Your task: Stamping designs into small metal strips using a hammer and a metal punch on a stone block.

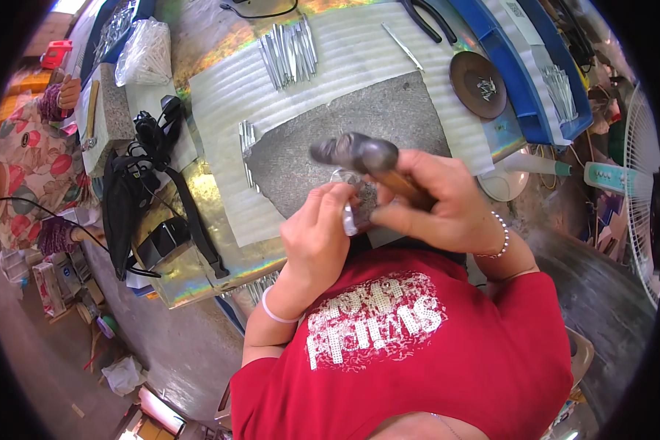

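Observation:
My right hand (455, 205) is wrapped round the wooden handle of a hammer (405, 188). The dark metal hammer head, slightly blurred, is above the near part of a grey stone slab (359, 110). Close beside it, my left hand (317, 229) is closed, pinching a shiny silver metal piece (349, 218) at the slab's near edge. Fingers partly cover this piece, so its full shape is hidden. Beyond the slab lies a bundle of thin silver metal strips (290, 55). A few more strips (248, 150) sit along the slab's left side.
White foam sheeting (220, 125) lies under the slab. A brown round dish (462, 84) holds small metal pieces, near black-handled pliers (427, 20) and a blue bin (517, 95). Black straps (191, 213) are at left. A fan (642, 191) stands right; another person's hand (70, 93) is far left.

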Demonstrator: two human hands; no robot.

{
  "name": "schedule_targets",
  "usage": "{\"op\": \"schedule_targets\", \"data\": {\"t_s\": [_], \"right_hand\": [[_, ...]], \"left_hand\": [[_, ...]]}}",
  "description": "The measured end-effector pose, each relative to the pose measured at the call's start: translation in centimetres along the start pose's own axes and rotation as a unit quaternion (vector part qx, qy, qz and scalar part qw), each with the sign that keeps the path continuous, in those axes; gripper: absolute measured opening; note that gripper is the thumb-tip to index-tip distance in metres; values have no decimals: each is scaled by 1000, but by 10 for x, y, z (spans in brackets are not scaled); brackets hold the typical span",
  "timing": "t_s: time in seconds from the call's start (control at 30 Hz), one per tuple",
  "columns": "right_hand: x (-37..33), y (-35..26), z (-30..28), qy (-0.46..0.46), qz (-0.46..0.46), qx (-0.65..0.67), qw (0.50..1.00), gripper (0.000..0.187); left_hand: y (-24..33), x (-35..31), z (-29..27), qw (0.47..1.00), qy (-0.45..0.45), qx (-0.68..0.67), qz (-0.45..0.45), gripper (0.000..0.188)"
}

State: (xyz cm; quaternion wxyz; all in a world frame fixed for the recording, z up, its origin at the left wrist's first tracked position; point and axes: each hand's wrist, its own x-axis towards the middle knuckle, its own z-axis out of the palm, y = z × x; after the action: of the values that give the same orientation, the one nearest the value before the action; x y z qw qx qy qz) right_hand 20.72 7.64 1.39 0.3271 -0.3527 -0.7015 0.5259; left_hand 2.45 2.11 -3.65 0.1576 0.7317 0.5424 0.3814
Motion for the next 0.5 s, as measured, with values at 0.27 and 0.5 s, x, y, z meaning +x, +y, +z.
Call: {"op": "schedule_targets", "data": {"t_s": [0.27, 0.5], "right_hand": [[31, -34, 6, -107, -157, -68, 979, 19], [-4, -73, -27, -117, -43, -124, 984, 45]], "left_hand": [[-17, -5, -3, 996, -29, -85, 21, 26], [-12, 3, -9, 996, -7, -86, 31, 25]]}}
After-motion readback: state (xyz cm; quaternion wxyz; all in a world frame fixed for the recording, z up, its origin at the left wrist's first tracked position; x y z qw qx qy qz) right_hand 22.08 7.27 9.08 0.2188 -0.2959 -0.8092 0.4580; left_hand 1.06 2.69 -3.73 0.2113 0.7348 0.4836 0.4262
